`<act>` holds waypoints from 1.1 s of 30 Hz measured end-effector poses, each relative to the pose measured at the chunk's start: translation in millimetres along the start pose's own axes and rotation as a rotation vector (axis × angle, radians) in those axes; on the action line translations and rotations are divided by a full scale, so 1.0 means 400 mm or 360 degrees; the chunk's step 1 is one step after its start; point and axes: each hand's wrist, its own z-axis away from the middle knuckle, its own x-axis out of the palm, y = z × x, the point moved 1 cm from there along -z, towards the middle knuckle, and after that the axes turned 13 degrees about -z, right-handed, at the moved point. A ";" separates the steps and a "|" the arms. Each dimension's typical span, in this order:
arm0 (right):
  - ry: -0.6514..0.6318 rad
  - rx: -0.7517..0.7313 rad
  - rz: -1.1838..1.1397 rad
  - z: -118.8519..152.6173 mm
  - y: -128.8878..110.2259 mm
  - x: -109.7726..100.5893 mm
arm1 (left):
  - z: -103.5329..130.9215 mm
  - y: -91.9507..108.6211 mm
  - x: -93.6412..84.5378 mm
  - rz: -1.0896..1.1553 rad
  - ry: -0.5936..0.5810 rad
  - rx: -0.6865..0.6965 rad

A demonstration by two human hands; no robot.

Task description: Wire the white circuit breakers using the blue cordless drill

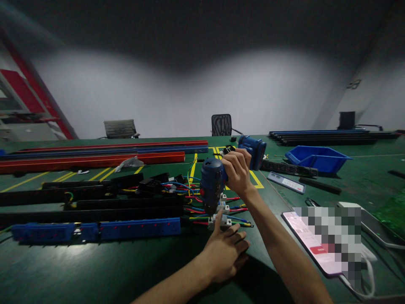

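My right hand (238, 169) is wrapped round the handle of a blue cordless drill (212, 180). The drill points down, its tip over a white terminal block (225, 223) with coloured wires at its right. Below the drill, my left hand (226, 252) has its fingers spread, the index finger reaching to the block beside the tip. Whether the drill tip touches a screw is hidden. More white blocks (224, 207) sit just behind. Leftward from the wires run black strips (133, 213) and a blue socket strip (139, 229), lying on the green table (104, 270).
Orange and blue rails (95, 161) lie at the back left, with a crumpled plastic bag (129, 163). To the right are a blue bin (316, 158), a phone (286, 182) and a larger lit device (311, 242) on a white cable. Black rails (322, 137) lie far right.
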 end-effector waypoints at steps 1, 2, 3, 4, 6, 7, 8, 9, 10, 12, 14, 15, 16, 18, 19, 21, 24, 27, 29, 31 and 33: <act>-0.0001 -0.0006 0.0006 -0.001 0.000 -0.001 | 0.001 0.000 0.001 -0.0004 0.0005 0.0002; 0.0001 -0.0014 0.0011 -0.002 0.000 -0.001 | 0.001 0.000 0.002 -0.0008 0.0008 0.0002; 0.0004 -0.0023 0.0015 -0.003 0.000 -0.002 | 0.002 -0.001 0.003 -0.0011 0.0008 0.0001; 0.0008 -0.0033 0.0019 -0.004 -0.001 -0.003 | 0.002 -0.001 0.003 -0.0010 0.0006 0.0000; 0.0010 -0.0048 0.0024 -0.005 -0.001 -0.003 | 0.002 -0.001 0.002 0.0006 0.0001 -0.0005; 0.0010 -0.0052 0.0025 -0.005 -0.002 -0.003 | 0.002 -0.001 0.001 0.0019 0.0000 -0.0009; 0.0010 -0.0052 0.0024 -0.005 -0.002 -0.003 | 0.001 -0.001 0.000 0.0029 -0.0001 -0.0015; 0.0010 -0.0049 0.0020 -0.005 -0.002 -0.003 | 0.001 -0.001 -0.002 0.0035 -0.0002 -0.0021; 0.0009 -0.0044 0.0013 -0.005 -0.002 -0.004 | 0.001 -0.001 -0.003 0.0037 -0.0004 -0.0025; 0.0002 -0.0033 0.0000 -0.005 -0.002 -0.004 | 0.000 0.000 -0.005 0.0031 -0.0006 -0.0022; -0.0007 -0.0026 0.0001 -0.005 -0.001 -0.005 | 0.000 0.000 -0.005 0.0030 -0.0006 -0.0015; -0.0007 -0.0024 0.0008 -0.005 0.000 -0.005 | 0.000 -0.001 -0.005 0.0029 -0.0007 -0.0015; -0.0004 -0.0024 0.0019 -0.005 0.001 -0.005 | 0.001 -0.001 -0.003 0.0028 -0.0008 -0.0017; 0.0006 -0.0026 0.0043 -0.004 0.003 -0.005 | 0.001 -0.001 -0.001 0.0028 -0.0016 -0.0020; 0.0010 -0.0026 0.0053 -0.003 0.004 -0.005 | 0.002 -0.001 0.001 0.0031 -0.0019 -0.0020; 0.0002 -0.0019 0.0063 -0.002 0.006 -0.005 | 0.002 -0.001 0.002 0.0041 -0.0022 -0.0020; -0.0019 -0.0004 0.0067 -0.003 0.005 -0.005 | 0.002 -0.002 0.000 0.0047 -0.0014 -0.0020; -0.0009 -0.0031 0.0086 -0.010 0.000 -0.011 | 0.002 -0.002 -0.006 0.0039 -0.0002 -0.0010; 0.0001 -0.0056 0.0102 -0.018 -0.003 -0.016 | 0.003 -0.002 -0.009 0.0027 0.0003 -0.0007; 0.0005 -0.0073 0.0116 -0.024 -0.006 -0.020 | 0.003 -0.002 -0.010 0.0015 0.0003 -0.0009; 0.0011 -0.0083 0.0127 -0.027 -0.009 -0.023 | 0.004 -0.002 -0.010 0.0017 0.0006 -0.0012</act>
